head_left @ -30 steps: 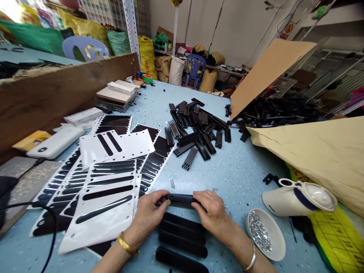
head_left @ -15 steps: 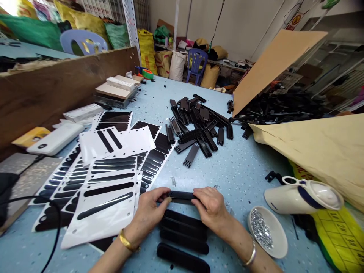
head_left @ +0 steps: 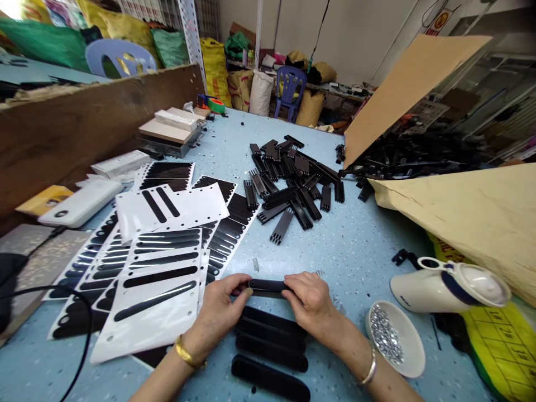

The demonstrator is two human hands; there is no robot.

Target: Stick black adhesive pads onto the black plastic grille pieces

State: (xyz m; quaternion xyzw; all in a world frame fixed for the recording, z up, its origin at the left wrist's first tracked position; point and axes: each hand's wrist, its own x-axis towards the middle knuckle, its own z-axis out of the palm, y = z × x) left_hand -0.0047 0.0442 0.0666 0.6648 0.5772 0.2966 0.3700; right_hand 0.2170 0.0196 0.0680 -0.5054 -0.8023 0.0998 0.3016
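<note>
A slim black plastic piece (head_left: 267, 286) with a rounded end is held level between my two hands. My left hand (head_left: 224, 301) pinches its left end between thumb and fingers; my right hand (head_left: 309, 296) grips the other end the same way. Just below, nearer me, several long black strips with rounded ends (head_left: 270, 375) lie side by side on the blue table (head_left: 335, 251). To the left of my left hand are white sheets (head_left: 154, 329) carrying black oblong stickers (head_left: 161, 278). Farther back sits a loose heap of black plastic pieces (head_left: 288, 173).
Right of my right arm stand a white bowl (head_left: 412, 349) of small silvery parts and a cream lidded mug (head_left: 422, 290). Brown paper (head_left: 456, 206) and a cardboard sheet (head_left: 410, 95) border the right side. A wooden board (head_left: 104, 123) edges the left. A black cable (head_left: 87, 329) crosses the front left.
The view has shifted very slightly. Both hands keep the same hold on the black piece, and nothing else has visibly moved.
</note>
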